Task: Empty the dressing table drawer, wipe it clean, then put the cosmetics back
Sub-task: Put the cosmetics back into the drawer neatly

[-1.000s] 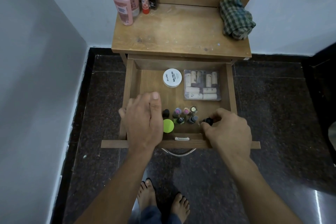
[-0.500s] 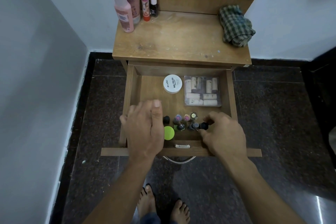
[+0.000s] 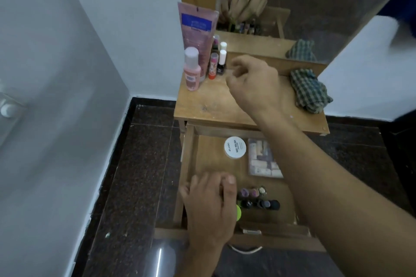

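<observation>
Glass-like little bottles are clustered lower centre in the drawer: judged light, slippery, breakable, best pinched by the caps. Both the right hand, upper centre, and the left hand beside the bottles are curled; any hold cannot be told.

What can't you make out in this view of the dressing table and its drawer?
Head view only:
- Right hand: curled fingers face away and blur, so any held item is hidden.
- Left hand: covers most of the green lid and whatever lies under it.
- Clear packet: right forearm cuts off its corner; contents blurred.
- Nail polish bottles: labels too small.
</observation>
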`<state>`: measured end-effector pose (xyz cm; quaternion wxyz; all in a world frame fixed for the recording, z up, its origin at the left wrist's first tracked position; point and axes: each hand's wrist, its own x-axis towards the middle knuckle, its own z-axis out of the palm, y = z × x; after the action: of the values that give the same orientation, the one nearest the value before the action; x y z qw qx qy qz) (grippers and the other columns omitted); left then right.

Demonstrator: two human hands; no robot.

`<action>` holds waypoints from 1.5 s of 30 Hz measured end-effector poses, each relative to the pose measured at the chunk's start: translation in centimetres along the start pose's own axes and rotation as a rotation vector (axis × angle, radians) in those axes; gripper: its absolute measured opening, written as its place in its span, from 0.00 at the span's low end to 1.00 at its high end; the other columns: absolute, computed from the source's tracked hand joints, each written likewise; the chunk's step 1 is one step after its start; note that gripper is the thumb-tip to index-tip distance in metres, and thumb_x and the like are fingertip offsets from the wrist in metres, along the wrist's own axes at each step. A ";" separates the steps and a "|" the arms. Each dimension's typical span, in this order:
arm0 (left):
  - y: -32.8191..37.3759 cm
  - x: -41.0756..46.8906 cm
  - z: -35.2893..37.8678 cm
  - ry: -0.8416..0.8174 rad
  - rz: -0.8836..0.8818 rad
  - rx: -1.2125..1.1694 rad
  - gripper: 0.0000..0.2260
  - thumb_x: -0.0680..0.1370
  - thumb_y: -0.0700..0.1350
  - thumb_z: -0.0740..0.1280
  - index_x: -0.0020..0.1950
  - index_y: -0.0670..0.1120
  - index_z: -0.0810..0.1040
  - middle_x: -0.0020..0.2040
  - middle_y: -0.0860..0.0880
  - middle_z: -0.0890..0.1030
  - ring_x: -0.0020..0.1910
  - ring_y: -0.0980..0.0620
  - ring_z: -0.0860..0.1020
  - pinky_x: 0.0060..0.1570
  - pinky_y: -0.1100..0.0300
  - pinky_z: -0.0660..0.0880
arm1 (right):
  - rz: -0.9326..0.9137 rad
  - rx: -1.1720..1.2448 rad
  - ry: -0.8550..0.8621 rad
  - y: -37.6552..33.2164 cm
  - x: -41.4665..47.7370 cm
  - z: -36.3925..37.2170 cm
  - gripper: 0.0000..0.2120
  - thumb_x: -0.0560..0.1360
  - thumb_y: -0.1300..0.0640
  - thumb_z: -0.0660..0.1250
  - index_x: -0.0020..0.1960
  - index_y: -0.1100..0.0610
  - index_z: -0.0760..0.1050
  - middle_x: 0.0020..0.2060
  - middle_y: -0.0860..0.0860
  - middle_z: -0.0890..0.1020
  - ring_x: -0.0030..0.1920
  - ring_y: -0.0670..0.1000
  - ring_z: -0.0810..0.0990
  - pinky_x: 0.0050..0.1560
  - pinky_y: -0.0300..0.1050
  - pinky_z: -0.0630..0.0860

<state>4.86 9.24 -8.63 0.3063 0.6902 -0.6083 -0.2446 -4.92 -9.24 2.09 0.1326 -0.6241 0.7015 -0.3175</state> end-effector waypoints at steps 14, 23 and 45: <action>-0.3 0.2 0.5 0.037 0.013 -0.021 0.27 0.83 0.65 0.42 0.49 0.57 0.80 0.43 0.64 0.78 0.47 0.62 0.71 0.57 0.56 0.60 | -0.224 -0.272 -0.049 -1.2 5.2 4.5 0.07 0.79 0.53 0.68 0.57 0.52 0.79 0.52 0.49 0.82 0.50 0.50 0.80 0.49 0.47 0.79; -0.1 0.1 0.3 0.055 0.029 0.000 0.29 0.83 0.64 0.42 0.51 0.54 0.81 0.46 0.62 0.79 0.47 0.62 0.68 0.55 0.56 0.58 | -0.107 -0.083 -0.001 3.7 -3.6 -5.6 0.07 0.76 0.49 0.73 0.51 0.50 0.82 0.35 0.37 0.78 0.39 0.38 0.79 0.42 0.35 0.76; 0.1 -0.3 0.4 0.009 0.039 0.090 0.37 0.80 0.69 0.37 0.51 0.52 0.82 0.46 0.57 0.82 0.49 0.54 0.73 0.54 0.55 0.57 | 0.173 -0.361 -0.424 15.4 -17.2 -5.2 0.06 0.75 0.45 0.72 0.46 0.46 0.79 0.43 0.43 0.84 0.44 0.49 0.81 0.39 0.43 0.71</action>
<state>4.43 9.47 -8.88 0.2824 0.6925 -0.6305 -0.2080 -16.98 9.00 -6.99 0.1898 -0.6279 0.7538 -0.0376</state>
